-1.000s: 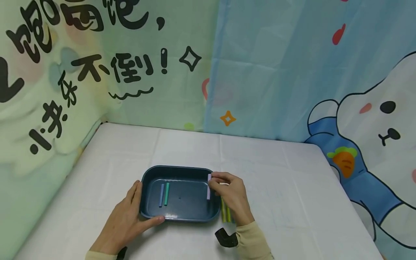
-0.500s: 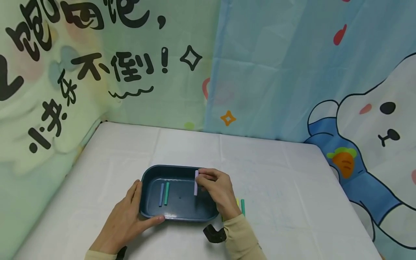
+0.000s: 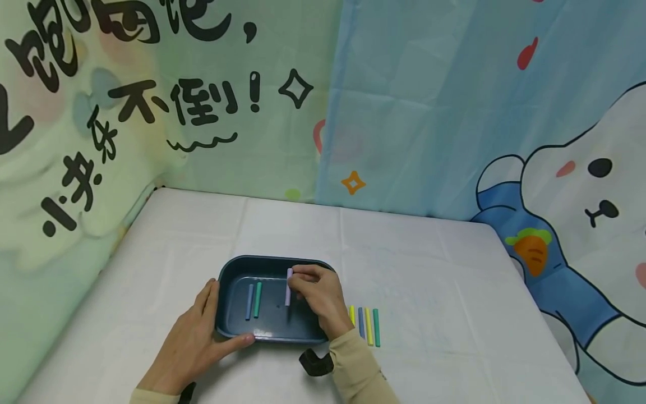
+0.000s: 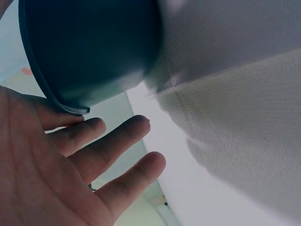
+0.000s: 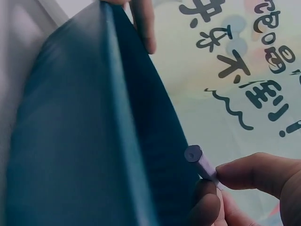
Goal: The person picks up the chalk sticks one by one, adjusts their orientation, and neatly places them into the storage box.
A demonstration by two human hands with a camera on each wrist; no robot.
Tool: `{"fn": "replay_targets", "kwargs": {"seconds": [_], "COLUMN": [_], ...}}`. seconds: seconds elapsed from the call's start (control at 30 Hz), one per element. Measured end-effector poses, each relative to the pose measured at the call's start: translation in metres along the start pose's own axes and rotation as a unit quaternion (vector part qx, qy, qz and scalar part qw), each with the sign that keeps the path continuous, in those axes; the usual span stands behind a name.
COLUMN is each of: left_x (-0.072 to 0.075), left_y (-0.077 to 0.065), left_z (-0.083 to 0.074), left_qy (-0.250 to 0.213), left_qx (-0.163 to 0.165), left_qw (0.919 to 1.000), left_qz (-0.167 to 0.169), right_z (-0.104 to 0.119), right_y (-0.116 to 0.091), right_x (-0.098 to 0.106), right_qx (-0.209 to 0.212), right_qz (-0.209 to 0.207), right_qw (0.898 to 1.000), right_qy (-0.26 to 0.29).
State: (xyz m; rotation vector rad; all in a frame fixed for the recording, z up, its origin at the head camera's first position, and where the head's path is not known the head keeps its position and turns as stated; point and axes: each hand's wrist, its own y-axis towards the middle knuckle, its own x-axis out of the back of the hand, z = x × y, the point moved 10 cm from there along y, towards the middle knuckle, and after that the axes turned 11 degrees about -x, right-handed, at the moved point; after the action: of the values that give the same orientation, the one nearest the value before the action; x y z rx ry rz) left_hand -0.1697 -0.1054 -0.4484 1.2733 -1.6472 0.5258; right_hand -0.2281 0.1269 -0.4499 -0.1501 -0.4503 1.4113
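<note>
A dark blue tray [image 3: 229, 274] stands on the white table. Inside it, toward the left, a blue chalk stick [image 3: 249, 302] and a green chalk stick [image 3: 258, 300] lie side by side. My right hand [image 3: 320, 300] pinches a purple chalk stick [image 3: 289, 287] between thumb and fingertips over the middle of the tray. In the right wrist view one end of the purple chalk stick [image 5: 201, 161] points toward the camera. My left hand [image 3: 194, 339] rests at the tray's front left corner, thumb along the front rim. Its fingers [image 4: 113, 146] extend loosely spread in the left wrist view.
Right of the tray, several chalk sticks lie in a row, among them a yellow chalk stick [image 3: 369, 327] and a green one [image 3: 376, 327], partly behind the right forearm. Printed cloth [image 3: 404, 112] hangs behind and left of the table [image 3: 444, 292].
My right hand has carried the purple chalk stick leftward from the tray's right rim to over its middle, uncovering the row on the table. The left hand stays at the tray's corner.
</note>
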Motion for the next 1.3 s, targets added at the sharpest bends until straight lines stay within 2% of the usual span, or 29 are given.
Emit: {"fn": "replay_targets", "kwargs": {"seconds": [0.7, 1.3], "left_x": [-0.001, 0.001], "left_y": [0.001, 0.0], "left_z": [0.0, -0.002], "left_qy": [0.0, -0.008], "left_qx": [-0.004, -0.011], "left_qw": [1.0, 0.9999], "left_qz": [0.001, 0.0], "right_z": [-0.006, -0.011], "right_y": [0.009, 0.015], "right_x": [-0.044, -0.059], "right_qx": [-0.014, -0.035], "right_qz": [0.038, 0.031], "right_qw": [0.999, 0.996], "right_qy": [-0.015, -0.08]}}
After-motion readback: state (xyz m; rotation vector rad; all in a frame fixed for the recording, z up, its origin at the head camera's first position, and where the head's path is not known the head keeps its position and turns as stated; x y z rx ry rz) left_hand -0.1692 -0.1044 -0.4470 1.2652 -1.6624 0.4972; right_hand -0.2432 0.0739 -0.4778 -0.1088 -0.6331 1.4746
